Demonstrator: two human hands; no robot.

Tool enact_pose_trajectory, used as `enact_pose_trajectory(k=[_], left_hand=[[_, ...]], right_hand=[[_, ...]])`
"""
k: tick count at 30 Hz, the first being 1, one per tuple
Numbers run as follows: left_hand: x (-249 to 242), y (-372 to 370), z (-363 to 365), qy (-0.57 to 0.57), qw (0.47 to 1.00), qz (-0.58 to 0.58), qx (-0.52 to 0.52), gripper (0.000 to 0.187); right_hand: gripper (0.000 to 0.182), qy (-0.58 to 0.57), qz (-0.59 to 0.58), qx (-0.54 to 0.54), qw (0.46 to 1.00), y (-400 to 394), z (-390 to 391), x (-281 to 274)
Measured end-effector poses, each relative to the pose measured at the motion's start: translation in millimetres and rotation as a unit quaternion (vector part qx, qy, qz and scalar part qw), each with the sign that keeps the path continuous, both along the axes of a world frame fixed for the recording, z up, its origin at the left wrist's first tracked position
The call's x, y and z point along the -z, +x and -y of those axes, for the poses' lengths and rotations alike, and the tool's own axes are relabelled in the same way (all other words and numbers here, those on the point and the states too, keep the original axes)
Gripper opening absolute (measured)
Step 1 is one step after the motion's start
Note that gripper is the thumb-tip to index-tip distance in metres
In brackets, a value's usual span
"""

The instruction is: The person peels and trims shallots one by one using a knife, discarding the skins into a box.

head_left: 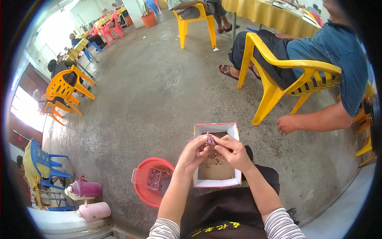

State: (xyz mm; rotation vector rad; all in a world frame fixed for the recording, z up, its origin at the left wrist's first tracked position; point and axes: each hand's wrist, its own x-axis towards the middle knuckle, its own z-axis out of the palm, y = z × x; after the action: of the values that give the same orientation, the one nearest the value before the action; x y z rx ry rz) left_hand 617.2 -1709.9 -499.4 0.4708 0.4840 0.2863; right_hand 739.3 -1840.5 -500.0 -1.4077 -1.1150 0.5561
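My left hand [193, 153] and my right hand [233, 152] meet above an open cardboard box [199, 180] with white inner walls. Pinched between the fingertips of both is a small purple bulb [210, 139], which looks like a shallot; the fingers partly cover it. Dry root or stem scraps [217, 158] and purple bits lie on the box's brown bottom. Left of my forearm, a red plastic basket [144, 194] holds a clear plastic tub [138, 175] with small purple pieces inside, and more pieces lie beside the tub.
A seated person in a blue shirt [318, 47] is in a yellow chair [274, 59] at right, one arm hanging low. Two thermos flasks, one purple [89, 189] and one pink [97, 210], stand at lower left. More chairs, tables and people are farther back on the concrete floor [143, 91].
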Motion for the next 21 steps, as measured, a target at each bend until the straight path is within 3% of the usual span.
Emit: enact_pose_trajectory(k=[2,7,10,16,21], left_hand=[[-1,-1,0,0.033,0.999,0.001,0.016,0.019],[0,-3,1,0.047,0.998,0.006,0.030,0.027],[-5,-2,4,0.052,0.998,-0.012,0.015,0.029],[-5,0,4,0.082,0.996,-0.031,-0.003,0.029],[3,1,3,0.082,0.996,-0.008,-0.015,0.017]], right_hand=[[0.031,-0.019,-0.044,0.019,0.999,6,1,-3],[0.033,-0.007,-0.014,0.090,0.996,16,-1,6],[0.032,-0.066,-0.009,0.107,0.992,20,2,5],[0.036,-0.116,0.025,0.030,0.993,19,8,4],[0.043,-0.091,-0.104,-0.015,0.990,16,13,-17]])
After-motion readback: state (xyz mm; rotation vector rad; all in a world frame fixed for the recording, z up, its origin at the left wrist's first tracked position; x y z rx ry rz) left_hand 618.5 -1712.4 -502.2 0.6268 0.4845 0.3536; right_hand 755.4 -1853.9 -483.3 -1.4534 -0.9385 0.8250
